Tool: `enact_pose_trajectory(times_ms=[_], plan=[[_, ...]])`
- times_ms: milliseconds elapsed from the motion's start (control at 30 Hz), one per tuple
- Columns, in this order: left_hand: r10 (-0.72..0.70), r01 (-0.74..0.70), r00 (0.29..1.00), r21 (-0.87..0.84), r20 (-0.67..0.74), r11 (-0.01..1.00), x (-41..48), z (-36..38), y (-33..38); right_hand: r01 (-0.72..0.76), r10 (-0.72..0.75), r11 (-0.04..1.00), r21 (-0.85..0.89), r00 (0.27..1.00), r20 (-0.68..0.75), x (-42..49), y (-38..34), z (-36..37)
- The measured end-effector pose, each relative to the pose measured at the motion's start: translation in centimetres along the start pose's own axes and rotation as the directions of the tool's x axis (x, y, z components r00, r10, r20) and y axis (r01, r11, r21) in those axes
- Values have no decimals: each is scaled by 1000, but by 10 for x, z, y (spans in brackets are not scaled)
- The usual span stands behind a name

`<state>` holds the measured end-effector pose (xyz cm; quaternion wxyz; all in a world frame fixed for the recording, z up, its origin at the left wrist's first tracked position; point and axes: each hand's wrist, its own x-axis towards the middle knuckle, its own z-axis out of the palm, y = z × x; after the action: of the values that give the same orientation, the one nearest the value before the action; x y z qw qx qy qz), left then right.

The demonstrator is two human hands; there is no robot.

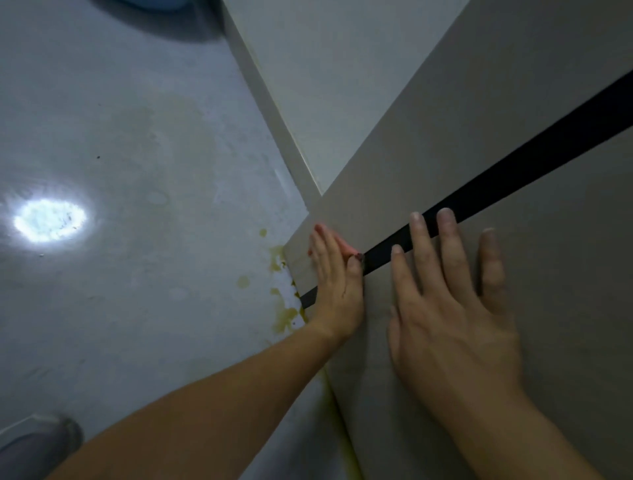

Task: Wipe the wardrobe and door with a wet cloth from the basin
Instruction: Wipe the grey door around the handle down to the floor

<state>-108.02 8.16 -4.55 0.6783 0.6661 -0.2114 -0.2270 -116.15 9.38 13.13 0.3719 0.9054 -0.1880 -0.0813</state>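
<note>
**Observed.** The left hand (337, 284) lies low on the beige wardrobe panel (513, 85), near its bottom corner just above the floor (137, 137). Its fingers are straight, and a pink cloth (345, 247) is pressed flat beneath them. Only a pink fringe shows past the fingertips, beside the black strip (513, 147) that crosses the panel. The grip is released, so the cloth is held by palm pressure and not clenched. The right hand (455, 315) rests flat on the same panel with fingers spread across the strip. Its grip is also released and holds nothing.

**Location of task items.** The cloth is on the panel under the left hand. A blue rounded shape (147, 3) at the top edge may be the basin, but too little shows to say. I cannot tell whether the paler surface (325, 85) beyond the corner is the door.

**Assessment.** Wiping of the lower corner appears to be in hand.

**Recommendations.**
- Keep the palm flat so the whole cloth stays in contact.
- Work in overlapping strokes along the strip's edge, where dirt is likely to lodge.
- Carry each stroke right down to the bottom edge.
- Keep the cloth off the yellowish stains (284, 315) on the floor at the panel's foot, since it could smear them upward.
- The right hand serves well as a brace and should stay clear of the wiped path.
</note>
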Motion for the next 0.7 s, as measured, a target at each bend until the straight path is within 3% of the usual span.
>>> enact_pose_trajectory(times_ms=[100,133,200,267,300,467,600,700], plan=[[218,-217,976,29,-6,976,8,5,15,-11,13,999,45,999,-33,4,-3,5],[195,-195,981,35,-3,980,10,4,4,-8,10,998,61,999,-32,4,-3,7],[-47,46,998,-27,-37,999,14,-1,-27,8,-6,997,74,1000,-28,4,-5,11],[-313,310,949,-93,-26,946,20,-6,-58,22,-22,997,75,1000,-1,7,-9,12],[-374,370,927,-94,-27,924,26,-8,-65,22,-22,996,85,1000,5,8,-12,14],[-463,456,884,-107,-61,884,71,-29,-81,27,-26,994,108,1000,-5,9,-12,16],[-357,355,934,73,19,932,-8,-5,-67,38,-40,995,90,999,12,6,-11,17],[-398,394,916,64,52,917,-35,7,-66,34,-36,996,83,999,13,7,-12,15]])
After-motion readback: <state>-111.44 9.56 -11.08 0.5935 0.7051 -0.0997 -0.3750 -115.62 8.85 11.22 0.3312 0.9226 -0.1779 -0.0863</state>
